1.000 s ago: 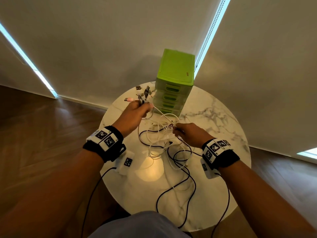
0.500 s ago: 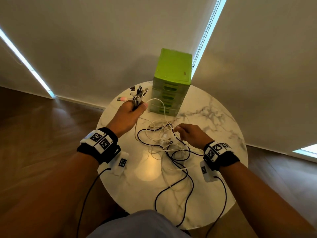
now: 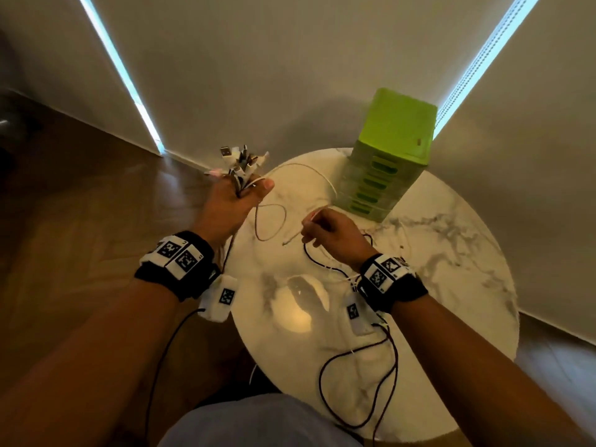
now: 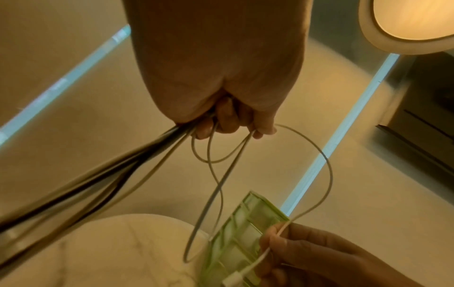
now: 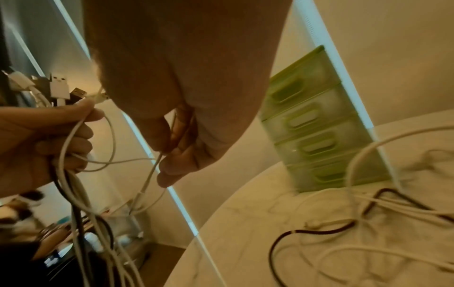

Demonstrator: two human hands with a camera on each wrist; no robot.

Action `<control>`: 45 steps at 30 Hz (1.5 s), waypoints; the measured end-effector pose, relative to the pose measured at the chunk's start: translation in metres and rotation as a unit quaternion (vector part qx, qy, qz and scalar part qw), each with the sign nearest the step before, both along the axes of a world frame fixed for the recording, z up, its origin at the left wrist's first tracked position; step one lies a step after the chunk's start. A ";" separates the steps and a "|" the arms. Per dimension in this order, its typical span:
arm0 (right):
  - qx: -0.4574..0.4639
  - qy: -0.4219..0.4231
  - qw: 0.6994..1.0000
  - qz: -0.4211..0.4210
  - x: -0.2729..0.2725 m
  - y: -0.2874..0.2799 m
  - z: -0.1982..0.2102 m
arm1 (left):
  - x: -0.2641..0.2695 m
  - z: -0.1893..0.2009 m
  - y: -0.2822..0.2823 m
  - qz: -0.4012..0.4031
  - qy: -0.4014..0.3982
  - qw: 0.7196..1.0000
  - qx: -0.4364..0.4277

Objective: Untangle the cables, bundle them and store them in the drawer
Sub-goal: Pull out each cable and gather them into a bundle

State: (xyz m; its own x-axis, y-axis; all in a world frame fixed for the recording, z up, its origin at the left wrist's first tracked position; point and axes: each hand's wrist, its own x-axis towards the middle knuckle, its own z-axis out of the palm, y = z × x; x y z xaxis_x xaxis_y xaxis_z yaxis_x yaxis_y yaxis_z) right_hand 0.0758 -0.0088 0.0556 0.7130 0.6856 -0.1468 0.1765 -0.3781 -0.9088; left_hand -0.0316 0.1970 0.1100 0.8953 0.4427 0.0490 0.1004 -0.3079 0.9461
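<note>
Fingers first: your left hand point(image 3: 230, 204) is clenched round a fistful of cable ends, plugs point(image 3: 242, 158) fanning out above the knuckles, held up off the table's near-left edge. Your right hand point(image 3: 332, 232) pinches one thin white cable point(image 4: 317, 167) between thumb and fingertips, just short of its small connector, near the middle of the marble table point(image 3: 451, 269).

Risk, as I judge it: that white cable loops more than once between your hands, and pulling it taut could cinch a loop into a knot. Lift the left fist higher and the strands trailing from it may drag the rest off the edge.

Cables now: thin white ones and darker, thicker ones run in a sheaf from the left fist, and a loose tangle point(image 5: 368, 209) lies on the table to the right, near the closed green drawer unit point(image 3: 387, 156) at the far side. Nothing bundled yet.
</note>
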 end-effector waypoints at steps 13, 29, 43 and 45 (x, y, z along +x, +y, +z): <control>-0.254 -0.055 0.891 0.372 -0.114 0.097 -0.113 | -0.098 -0.023 0.104 0.205 -0.001 0.977 -0.053; 0.008 -0.003 0.968 0.251 -0.121 0.176 -0.006 | -0.113 -0.028 0.108 0.093 0.018 0.991 -0.093; 0.003 -0.178 0.914 0.364 -0.102 0.139 -0.042 | -0.107 -0.031 0.124 0.135 -0.038 0.964 -0.227; -0.001 -0.194 0.923 0.333 -0.096 0.140 -0.038 | -0.107 -0.036 0.122 0.121 -0.031 0.957 -0.264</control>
State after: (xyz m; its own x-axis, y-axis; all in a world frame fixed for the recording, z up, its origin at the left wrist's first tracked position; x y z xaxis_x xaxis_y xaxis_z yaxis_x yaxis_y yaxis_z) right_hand -0.0204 0.1311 0.0176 0.1338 0.9906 0.0290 0.6816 -0.0708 -0.7283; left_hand -0.1382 0.3191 0.0744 0.7664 0.6138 -0.1891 0.0479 0.2391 0.9698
